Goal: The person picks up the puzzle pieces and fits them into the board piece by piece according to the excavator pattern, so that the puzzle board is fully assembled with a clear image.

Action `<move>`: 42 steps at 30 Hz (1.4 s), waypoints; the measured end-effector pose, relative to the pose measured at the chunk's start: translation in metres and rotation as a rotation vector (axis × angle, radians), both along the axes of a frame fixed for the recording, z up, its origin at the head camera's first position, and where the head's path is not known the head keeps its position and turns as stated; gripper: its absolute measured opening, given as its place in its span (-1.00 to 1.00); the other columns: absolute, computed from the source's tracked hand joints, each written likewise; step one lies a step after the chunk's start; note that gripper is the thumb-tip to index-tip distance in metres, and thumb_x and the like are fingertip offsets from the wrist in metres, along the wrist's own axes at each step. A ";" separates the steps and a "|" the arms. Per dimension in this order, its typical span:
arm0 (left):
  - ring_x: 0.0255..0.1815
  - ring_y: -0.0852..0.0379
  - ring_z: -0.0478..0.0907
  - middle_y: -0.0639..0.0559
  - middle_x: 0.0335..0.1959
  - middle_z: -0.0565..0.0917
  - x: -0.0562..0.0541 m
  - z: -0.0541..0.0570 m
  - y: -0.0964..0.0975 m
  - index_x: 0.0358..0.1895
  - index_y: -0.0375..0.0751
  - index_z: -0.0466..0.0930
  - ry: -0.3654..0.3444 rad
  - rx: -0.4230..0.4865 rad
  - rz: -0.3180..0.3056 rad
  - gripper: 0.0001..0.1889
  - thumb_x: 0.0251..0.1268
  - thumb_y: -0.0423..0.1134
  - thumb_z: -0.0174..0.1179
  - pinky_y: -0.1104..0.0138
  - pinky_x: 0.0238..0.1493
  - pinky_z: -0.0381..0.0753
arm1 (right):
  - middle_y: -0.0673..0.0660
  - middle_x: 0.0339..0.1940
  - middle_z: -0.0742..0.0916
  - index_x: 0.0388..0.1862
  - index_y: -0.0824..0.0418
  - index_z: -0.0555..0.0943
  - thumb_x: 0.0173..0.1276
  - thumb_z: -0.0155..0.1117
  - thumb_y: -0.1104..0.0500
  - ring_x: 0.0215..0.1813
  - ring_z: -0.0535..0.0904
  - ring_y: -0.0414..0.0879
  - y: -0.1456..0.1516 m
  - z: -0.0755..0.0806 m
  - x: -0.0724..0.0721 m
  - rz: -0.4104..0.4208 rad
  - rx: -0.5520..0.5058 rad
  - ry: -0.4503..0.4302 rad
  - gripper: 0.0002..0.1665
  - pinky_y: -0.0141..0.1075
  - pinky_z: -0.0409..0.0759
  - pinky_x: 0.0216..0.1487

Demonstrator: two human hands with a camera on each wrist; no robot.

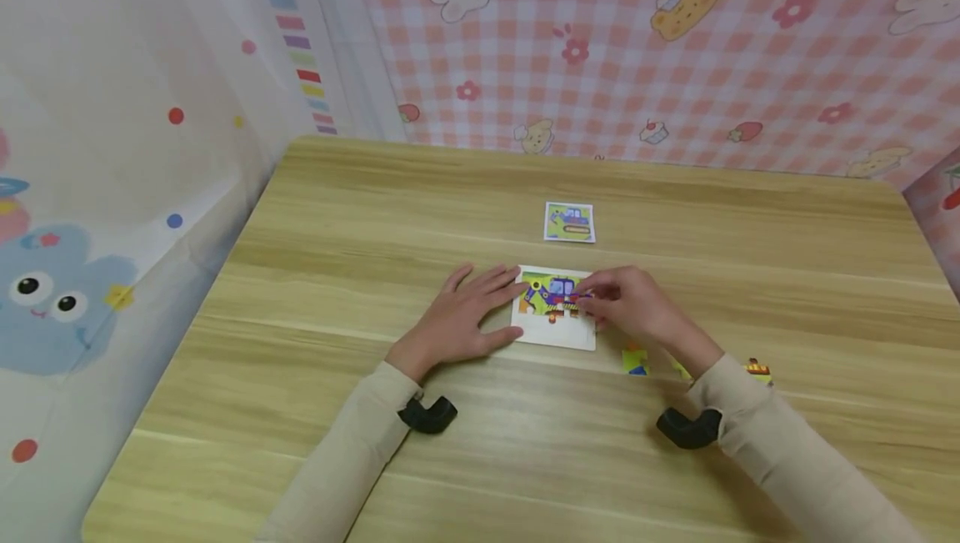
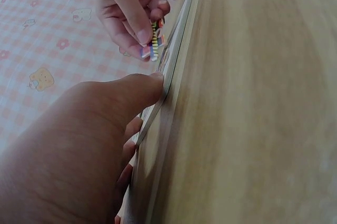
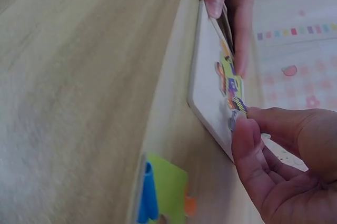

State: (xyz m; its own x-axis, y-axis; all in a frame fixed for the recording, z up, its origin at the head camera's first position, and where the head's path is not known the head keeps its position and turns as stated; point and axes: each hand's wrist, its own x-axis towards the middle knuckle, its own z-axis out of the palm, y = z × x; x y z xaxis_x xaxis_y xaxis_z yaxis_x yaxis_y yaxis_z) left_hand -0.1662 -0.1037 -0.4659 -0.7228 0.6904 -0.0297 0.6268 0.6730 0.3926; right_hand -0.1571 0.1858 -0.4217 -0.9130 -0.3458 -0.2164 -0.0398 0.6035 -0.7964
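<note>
One white puzzle board (image 1: 555, 335) is being touched along its left edge, at the centre of the head view, by one left hand (image 1: 471, 315), its fingers being held spread. One striped puzzle piece (image 2: 155, 42) is being pinched over the board's right side between thumb and fingers of one right hand (image 1: 628, 303). Three loose pieces (image 1: 634, 362) are being shown lower right of centre on one wooden table (image 1: 547, 460), the middle one being partly hidden. One picture card (image 1: 569, 223) is being displayed just above the board.
</note>
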 end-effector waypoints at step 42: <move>0.70 0.11 -0.07 0.15 0.69 0.05 -0.002 -0.003 0.001 0.65 0.15 0.15 -0.002 -0.005 0.010 -0.24 0.50 0.34 -0.04 0.02 0.65 -0.37 | 0.27 -0.17 0.63 -0.10 0.38 0.75 0.46 0.35 0.31 -0.48 0.65 -0.13 -0.020 -0.011 0.011 -0.102 0.112 0.130 -0.85 -0.38 0.54 -0.51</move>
